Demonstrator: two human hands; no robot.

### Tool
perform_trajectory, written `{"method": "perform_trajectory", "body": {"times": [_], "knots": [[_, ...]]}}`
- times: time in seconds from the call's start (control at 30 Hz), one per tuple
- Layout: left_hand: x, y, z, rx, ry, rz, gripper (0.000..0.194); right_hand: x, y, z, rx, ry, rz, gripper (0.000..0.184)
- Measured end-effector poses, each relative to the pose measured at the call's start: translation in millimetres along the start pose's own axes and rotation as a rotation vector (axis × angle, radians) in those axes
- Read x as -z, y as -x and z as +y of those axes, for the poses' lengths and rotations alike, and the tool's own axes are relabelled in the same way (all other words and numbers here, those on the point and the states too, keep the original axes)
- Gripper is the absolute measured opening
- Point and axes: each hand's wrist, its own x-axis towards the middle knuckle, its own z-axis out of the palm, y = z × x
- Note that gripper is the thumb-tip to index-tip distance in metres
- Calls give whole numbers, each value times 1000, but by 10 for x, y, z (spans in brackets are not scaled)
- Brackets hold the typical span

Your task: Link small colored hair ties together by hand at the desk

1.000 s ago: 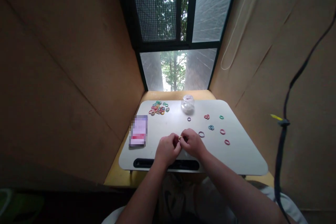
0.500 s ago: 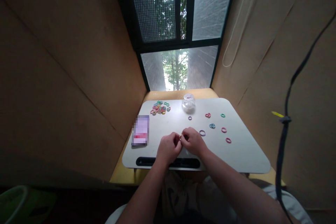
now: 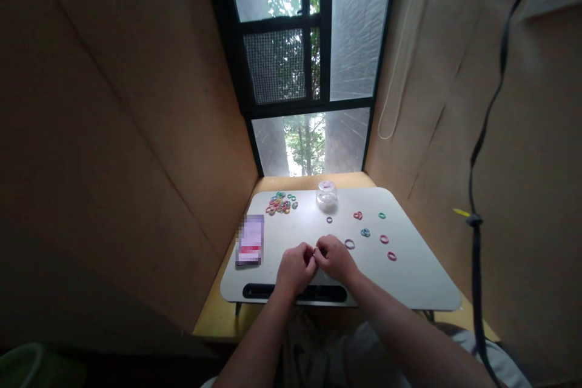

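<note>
My left hand (image 3: pixel 297 268) and my right hand (image 3: pixel 335 258) meet above the front middle of a white lap table (image 3: pixel 418 279). Both are closed, thumbs and fingertips pinched together. A small pale band, which looks like a hair tie (image 3: pixel 314 253), shows between the fingertips, mostly hidden by them. Just right of my right hand lies a purple hair tie (image 3: pixel 349 244). A smaller dark purple one (image 3: pixel 330 219) rests farther back. To the right are a blue cluster (image 3: pixel 365 233), a red cluster (image 3: pixel 357 216), a green hair tie (image 3: pixel 382 216) and pink ones (image 3: pixel 384 239).
A mixed heap of coloured hair ties (image 3: pixel 279 204) lies at the back left. The clear jar (image 3: pixel 326 197) stands at the back middle. A blurred-out phone (image 3: pixel 251 241) is on the left, and a black slot (image 3: pixel 259 291) runs along the front edge. A dark cord (image 3: pixel 476 267) hangs at right.
The whole view has tilted up, so the table and hands sit lower in the picture. My hands stay pinched together, with the pale band now less visible between them.
</note>
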Motion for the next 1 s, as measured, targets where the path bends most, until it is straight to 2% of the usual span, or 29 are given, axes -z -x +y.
{"method": "perform_trajectory", "body": {"times": [1.0], "knots": [[-22, 11, -99, -32, 53, 32, 10, -39, 7, 8, 10, 34, -20, 13]]}}
